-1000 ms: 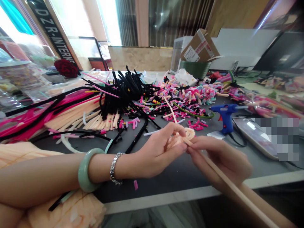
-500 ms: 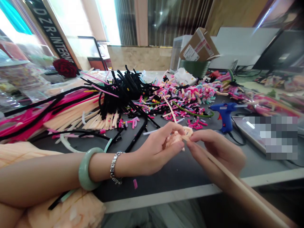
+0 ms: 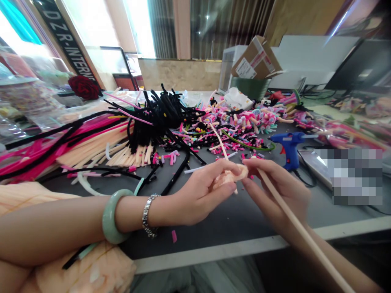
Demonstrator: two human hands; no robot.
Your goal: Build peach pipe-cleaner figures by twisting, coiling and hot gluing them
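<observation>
My left hand (image 3: 203,191) is closed, pinching a small bunched piece of fuzzy peach pipe cleaner (image 3: 224,178) between thumb and fingers. A loop of it pokes out past the fingertips, and a thin peach stem (image 3: 220,140) stands up behind the hand. My right hand (image 3: 276,189) is curled just right of the loop, its index fingertip at the loop's edge and the thumb tip slightly below, apart from it. The long peach pipe cleaner tail (image 3: 290,213) passes through my right hand and runs down along the forearm. How the other right fingers bear on it is hidden.
Black pipe cleaners (image 3: 165,110) lie piled behind, with peach ones (image 3: 100,142) to their left. Colourful offcuts (image 3: 244,118) cover the table's back. A blue glue gun (image 3: 289,148) stands at the right, beside a phone-like device (image 3: 317,171). The table's front edge (image 3: 220,250) is pale.
The right fingertips have parted from their pinch at the bunch, and the thumb has dropped away. The loop now turns round towards the index finger, and the tail has swung. The left hand stays almost still.
</observation>
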